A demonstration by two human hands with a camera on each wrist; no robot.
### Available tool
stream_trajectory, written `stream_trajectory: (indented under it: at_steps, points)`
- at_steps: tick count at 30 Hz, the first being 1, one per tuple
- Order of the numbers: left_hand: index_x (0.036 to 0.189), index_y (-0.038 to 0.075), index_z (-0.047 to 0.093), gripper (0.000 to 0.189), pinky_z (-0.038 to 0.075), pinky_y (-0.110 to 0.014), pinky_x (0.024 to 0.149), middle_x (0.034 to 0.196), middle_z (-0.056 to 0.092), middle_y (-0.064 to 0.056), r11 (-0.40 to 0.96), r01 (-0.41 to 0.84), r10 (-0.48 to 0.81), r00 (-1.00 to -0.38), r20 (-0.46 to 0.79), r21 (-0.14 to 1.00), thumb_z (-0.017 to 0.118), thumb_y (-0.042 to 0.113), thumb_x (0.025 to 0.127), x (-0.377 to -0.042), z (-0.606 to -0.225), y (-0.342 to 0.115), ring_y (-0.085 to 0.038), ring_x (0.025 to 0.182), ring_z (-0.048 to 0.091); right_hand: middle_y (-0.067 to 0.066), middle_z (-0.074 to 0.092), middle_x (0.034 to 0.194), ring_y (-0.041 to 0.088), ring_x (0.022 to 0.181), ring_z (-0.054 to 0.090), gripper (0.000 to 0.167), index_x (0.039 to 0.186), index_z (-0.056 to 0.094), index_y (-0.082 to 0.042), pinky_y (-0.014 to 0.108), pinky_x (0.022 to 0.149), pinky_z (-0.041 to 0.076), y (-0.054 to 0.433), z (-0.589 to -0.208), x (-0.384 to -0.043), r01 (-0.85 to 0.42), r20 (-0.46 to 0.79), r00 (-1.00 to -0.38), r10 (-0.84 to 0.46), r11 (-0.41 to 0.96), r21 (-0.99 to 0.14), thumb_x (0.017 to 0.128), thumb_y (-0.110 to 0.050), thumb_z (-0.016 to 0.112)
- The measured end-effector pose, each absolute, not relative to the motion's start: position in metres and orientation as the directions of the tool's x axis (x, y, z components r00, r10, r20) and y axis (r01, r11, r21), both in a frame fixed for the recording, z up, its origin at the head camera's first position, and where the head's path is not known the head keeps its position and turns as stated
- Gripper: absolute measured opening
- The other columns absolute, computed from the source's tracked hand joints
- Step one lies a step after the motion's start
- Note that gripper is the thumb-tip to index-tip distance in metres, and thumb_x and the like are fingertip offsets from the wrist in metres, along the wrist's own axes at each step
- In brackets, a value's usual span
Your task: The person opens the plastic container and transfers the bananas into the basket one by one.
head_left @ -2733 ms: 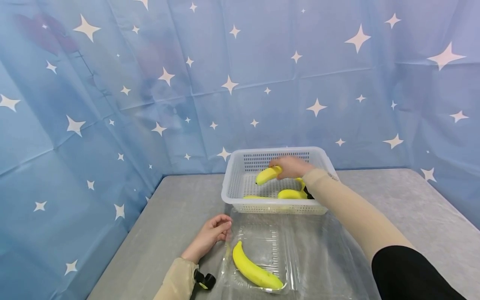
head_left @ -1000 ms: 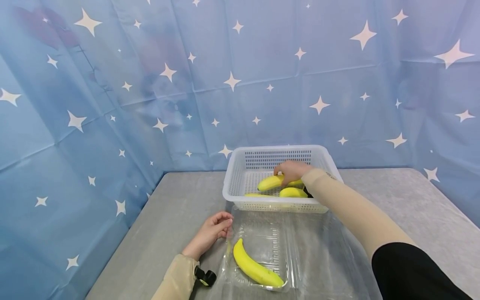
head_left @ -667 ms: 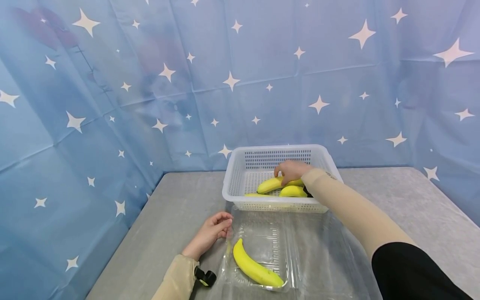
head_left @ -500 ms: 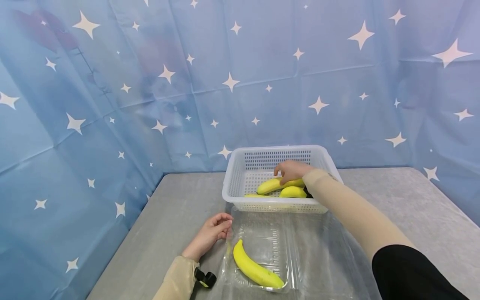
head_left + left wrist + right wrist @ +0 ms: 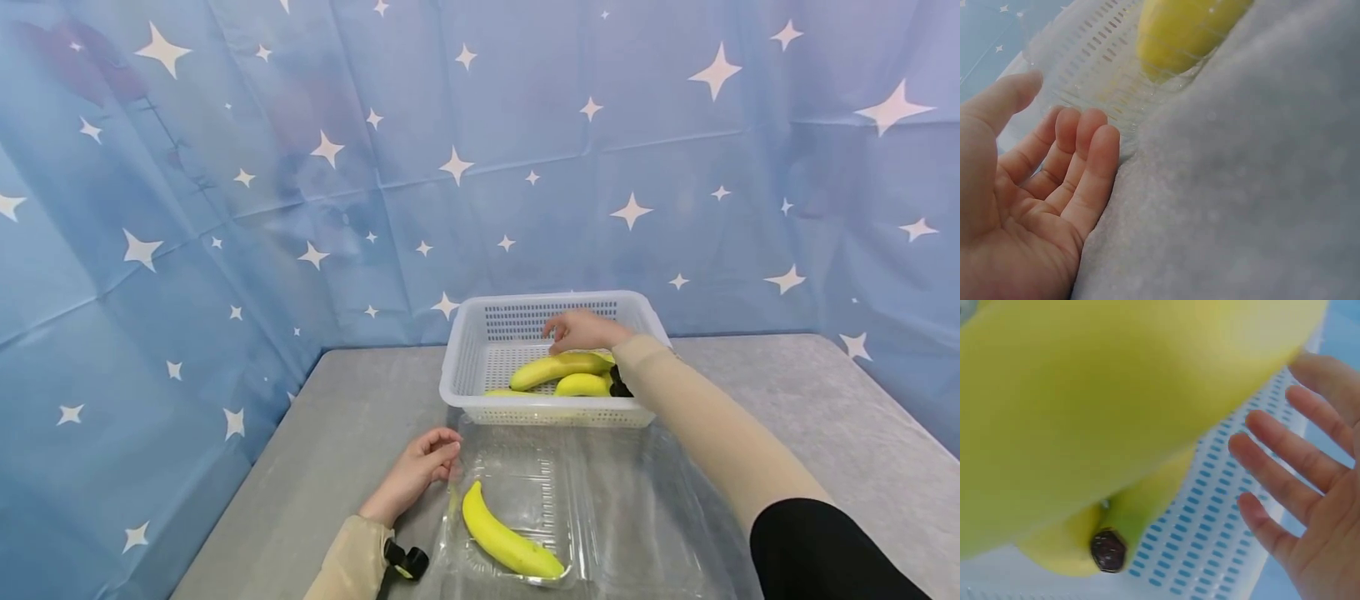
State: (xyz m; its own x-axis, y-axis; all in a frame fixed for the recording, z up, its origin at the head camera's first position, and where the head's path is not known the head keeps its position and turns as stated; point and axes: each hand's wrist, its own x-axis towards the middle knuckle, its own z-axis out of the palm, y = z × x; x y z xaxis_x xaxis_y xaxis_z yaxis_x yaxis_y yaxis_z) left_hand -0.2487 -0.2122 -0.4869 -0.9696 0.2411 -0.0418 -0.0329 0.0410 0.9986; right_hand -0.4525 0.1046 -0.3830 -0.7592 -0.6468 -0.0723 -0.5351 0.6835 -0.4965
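A white perforated plastic basket point(image 5: 551, 403) stands at the back of the table with several bananas in it. The uppermost banana point(image 5: 551, 370) lies slanting across the others. Just above it is my right hand point(image 5: 583, 330), fingers spread and holding nothing; in the right wrist view, a gap shows between most of the right hand's fingers point(image 5: 1291, 450) and the large yellow banana point(image 5: 1085, 425). A single banana point(image 5: 506, 537) lies in a clear plastic clamshell container point(image 5: 517, 471) in front of the basket. My left hand point(image 5: 416, 467) rests at the container's left edge, its fingers point(image 5: 1094, 165) loosely bent around nothing.
The container's clear lid point(image 5: 645, 517) lies unfolded to the right. Grey cloth covers the table point(image 5: 337, 425). A blue curtain point(image 5: 375, 208) with white stars hangs behind and along the left.
My right hand carried a banana lower into the basket, laid it on the others and let go. It has since lifted slightly off it. The left hand stays at the container's edge.
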Motion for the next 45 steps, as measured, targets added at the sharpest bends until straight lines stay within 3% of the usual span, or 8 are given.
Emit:
stream_trajectory:
  at_steps: [24,33,45]
  points:
    - [0.117,-0.01,0.051,0.036,0.053,-0.026,0.067,0.086,0.056,-0.006,0.054,-0.009,0.257,-0.966,-0.022,0.998,0.06,0.019,0.097,-0.249,-0.49,-0.213,-0.013,0.073,0.058,0.002,0.067,0.104,0.022,0.101,0.062,0.032,0.123,0.063,-0.014,0.043,0.087,0.051,0.106,-0.33,-0.413,-0.587,0.067,-0.719,-0.692,0.553,-0.591,0.092,-0.021,0.068]
    - [0.119,-0.012,0.049,0.036,0.052,-0.025,0.066,0.085,0.055,-0.004,0.035,-0.011,0.265,-0.964,-0.019,0.999,0.059,0.016,0.098,-0.245,-0.49,-0.212,-0.012,0.073,0.056,-0.006,0.067,0.1,0.013,0.096,0.061,0.03,0.121,0.064,-0.016,0.039,0.085,0.05,0.093,-0.326,-0.375,-0.686,0.088,-0.624,-0.776,0.491,-0.537,0.093,-0.023,0.067]
    - [0.119,-0.012,0.05,0.038,0.051,-0.025,0.065,0.085,0.056,-0.005,0.046,-0.029,0.249,-0.968,-0.039,0.999,0.059,0.018,0.098,-0.246,-0.489,-0.21,-0.013,0.073,0.055,-0.007,0.068,0.104,0.006,0.093,0.062,0.03,0.119,0.065,-0.016,0.033,0.083,0.052,0.081,-0.338,-0.328,-0.819,0.175,-0.44,-0.881,0.313,-0.482,0.091,-0.025,0.07]
